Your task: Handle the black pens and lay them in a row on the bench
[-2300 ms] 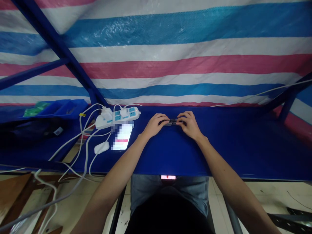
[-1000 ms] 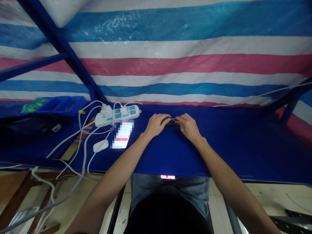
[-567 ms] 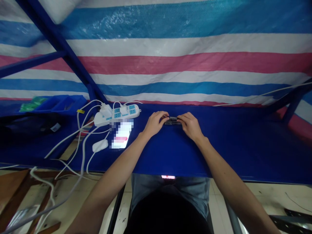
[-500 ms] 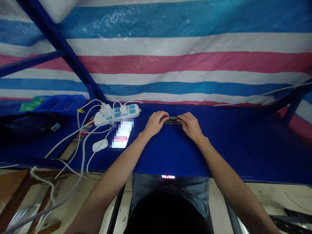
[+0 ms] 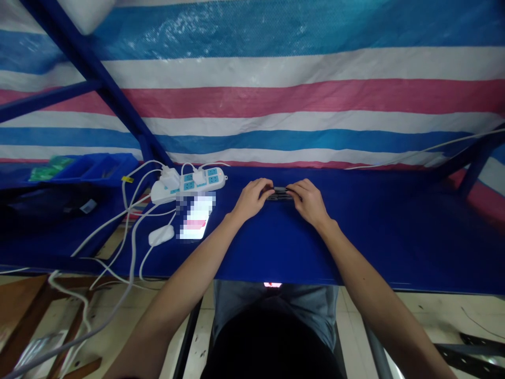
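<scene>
Several slim, dark grey sticks that look like pens lie side by side in a small bundle on the blue table. My left hand grips the bundle's left end between thumb and fingers. At the right end, my right hand pinches it in the same way. Fingers cover both ends of the sticks, so only their middle part shows.
Left of my hands lies a white power strip with plugs and trailing white cables. In front of it are a lit phone and a small white case. A blue divided tray sits farther left, and a striped sheet hangs behind.
Both hands stay at the bundle, with only slight finger movement. The sticks sit a little closer and more evenly together. The view has shifted slightly.
</scene>
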